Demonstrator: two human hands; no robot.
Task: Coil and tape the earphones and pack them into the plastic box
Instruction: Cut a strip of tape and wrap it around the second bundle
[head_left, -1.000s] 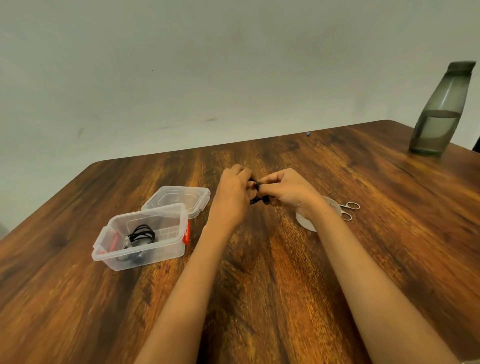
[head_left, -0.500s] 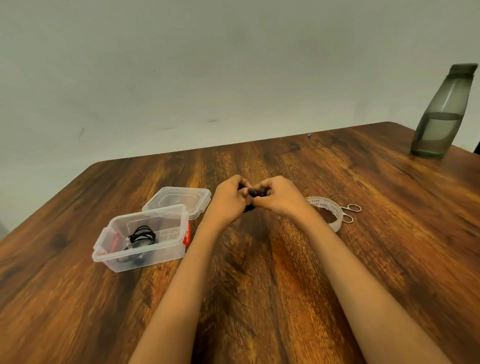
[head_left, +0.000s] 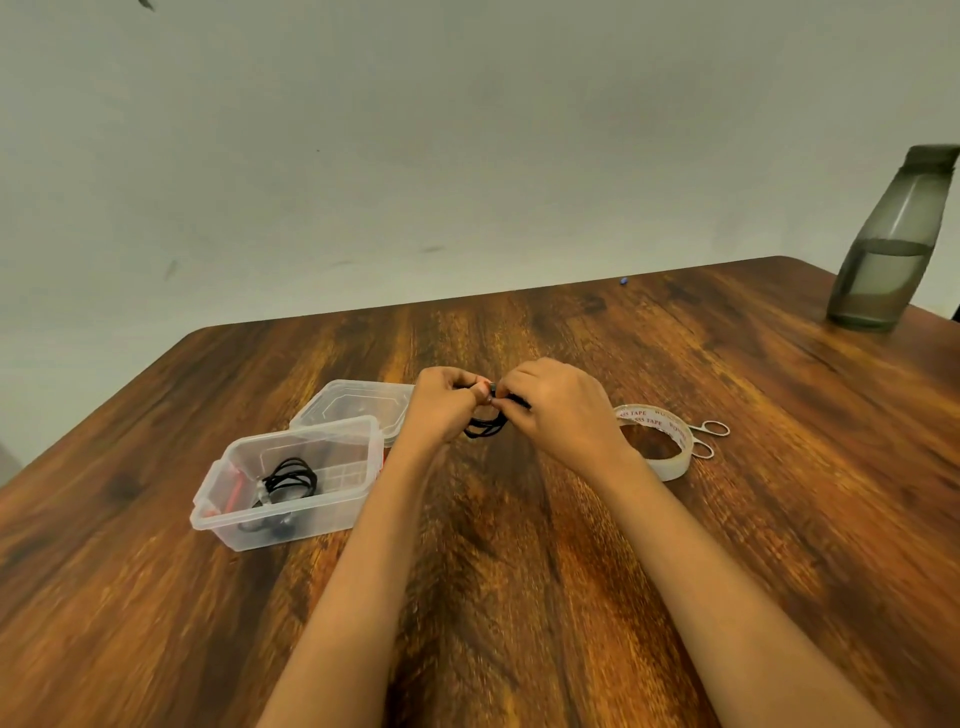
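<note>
Both hands, left hand (head_left: 441, 405) and right hand (head_left: 558, 410), pinch the coiled earphones (head_left: 485, 426) mid-desk, the open box (head_left: 291, 480) lying nearer the left.

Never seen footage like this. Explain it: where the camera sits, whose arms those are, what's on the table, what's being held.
No machine here. A person wears one camera on the head, and it looks down at their own bare arms. The left hand and right hand together pinch coiled black earphones over a wooden table. On the table are an open clear box with a second coil inside, its lid behind it, a tape roll, small scissors and a grey bottle.
</note>
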